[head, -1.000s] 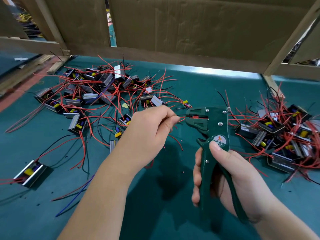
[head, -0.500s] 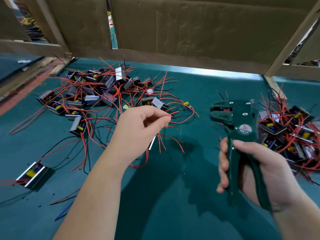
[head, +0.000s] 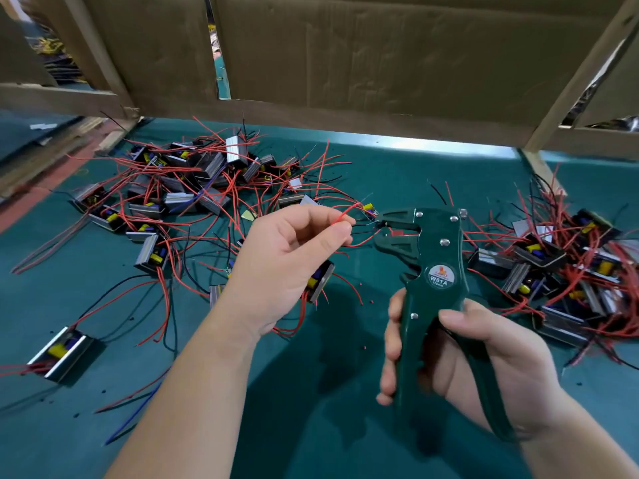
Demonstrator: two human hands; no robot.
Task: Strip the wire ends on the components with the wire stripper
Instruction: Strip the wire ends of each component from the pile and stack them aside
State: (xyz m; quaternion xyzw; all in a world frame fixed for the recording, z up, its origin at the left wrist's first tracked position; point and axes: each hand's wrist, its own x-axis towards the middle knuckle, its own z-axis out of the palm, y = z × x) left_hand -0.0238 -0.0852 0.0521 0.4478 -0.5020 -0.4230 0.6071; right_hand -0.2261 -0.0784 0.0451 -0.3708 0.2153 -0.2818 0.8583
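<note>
My left hand (head: 287,257) pinches thin red and black wires (head: 359,233) between thumb and fingers; their component (head: 320,281), a small metal-cased part with a yellow capacitor, hangs below the palm. My right hand (head: 463,354) grips the handles of the dark green wire stripper (head: 428,271), whose jaws (head: 387,229) point left and meet the wire ends just right of my left fingertips.
A pile of metal-cased components with red and black wires (head: 193,188) lies at the back left of the green mat (head: 311,426). A second pile (head: 560,271) sits at the right. One component (head: 60,352) lies alone at the left. Cardboard and wooden frame (head: 380,63) stand behind.
My right hand has brought the stripper back left from the right pile, so its jaws meet the wire ends again. My left hand stays raised with the wires.
</note>
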